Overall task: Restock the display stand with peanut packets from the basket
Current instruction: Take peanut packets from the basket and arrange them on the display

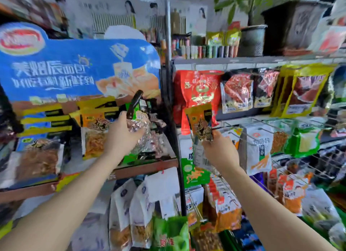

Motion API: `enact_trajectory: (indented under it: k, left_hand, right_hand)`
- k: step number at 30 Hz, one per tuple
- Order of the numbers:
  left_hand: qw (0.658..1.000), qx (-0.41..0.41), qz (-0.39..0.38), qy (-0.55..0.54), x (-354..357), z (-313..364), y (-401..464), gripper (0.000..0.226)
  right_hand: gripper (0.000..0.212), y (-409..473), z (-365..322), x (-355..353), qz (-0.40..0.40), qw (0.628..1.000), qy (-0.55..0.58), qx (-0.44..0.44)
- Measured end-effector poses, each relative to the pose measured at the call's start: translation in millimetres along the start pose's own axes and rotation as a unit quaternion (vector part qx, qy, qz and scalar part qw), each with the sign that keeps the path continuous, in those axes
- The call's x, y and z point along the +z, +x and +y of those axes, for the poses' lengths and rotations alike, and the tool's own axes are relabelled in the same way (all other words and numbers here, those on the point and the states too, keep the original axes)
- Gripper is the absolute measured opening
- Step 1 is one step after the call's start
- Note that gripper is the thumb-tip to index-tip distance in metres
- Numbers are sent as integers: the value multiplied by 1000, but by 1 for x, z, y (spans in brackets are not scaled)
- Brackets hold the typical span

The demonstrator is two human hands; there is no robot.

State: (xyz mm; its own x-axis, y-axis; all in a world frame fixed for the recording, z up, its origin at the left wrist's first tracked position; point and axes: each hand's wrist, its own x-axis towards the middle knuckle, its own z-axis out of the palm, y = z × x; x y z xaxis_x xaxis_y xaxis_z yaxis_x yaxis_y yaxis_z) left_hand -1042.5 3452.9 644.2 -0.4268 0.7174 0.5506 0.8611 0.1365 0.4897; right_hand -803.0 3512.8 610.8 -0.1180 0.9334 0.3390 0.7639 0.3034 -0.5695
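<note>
My right hand (221, 149) holds an orange and black peanut packet (201, 123) upright by its lower end, in front of the black upright pole (173, 108). My left hand (121, 136) reaches onto the top shelf of the display stand (146, 168) and grips a shiny silvery packet (139, 124) there. Several orange and yellow packets (95, 119) lie on that shelf to the left of this hand. The stand carries a large blue header board (74, 69). No basket is in view.
Right of the pole, wire racks (280, 131) hold hanging snack bags in red, white, green and yellow. White and green bags (134, 213) hang below the stand's shelf. A shelf above carries a dark plant pot (252, 41) and rows of small items.
</note>
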Motion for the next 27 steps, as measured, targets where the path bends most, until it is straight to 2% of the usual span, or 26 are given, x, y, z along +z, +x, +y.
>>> enact_trajectory:
  k: [3,6,10,12,14,15,17,19,21,24,27]
  left_hand:
    - [972,90,42,211,-5,-9,17,52]
    - [950,129,20,284,12,-16,18,46]
    - [961,70,-177,201,58,-26,5,44]
    - [969,73,-195,133,61,-29,12,45]
    - [972,75,-216,55,57,-38,21,57]
    - [973,73,-217,40,58,-46,24,62]
    - [974,56,-204,86,56,-64,27,79]
    - [965,1,-232,123,58,-79,27,100]
    - [961,-51,-252,99,62,-84,27,113]
    - [972,-87,-194,100,71,-77,26,119]
    - [986,-106,-117,58,82,-62,26,112]
  right_hand:
    - [19,19,-25,19,18,999,-33,6]
    - [17,31,-42,35,20,998,-59,24]
    - [16,34,-49,46,19,996,-82,38]
    - [17,34,-47,49,16,995,-86,42]
    - [19,34,-44,51,14,995,-81,51]
    - [19,33,-42,52,12,995,-76,57]
    - [18,31,-38,54,11,996,-66,63]
    - [18,28,-35,55,8,996,-68,58]
    - [17,25,-34,55,9,995,-82,49]
    - [15,23,-36,52,26,994,-100,37]
    - [15,25,-37,45,45,991,-120,33]
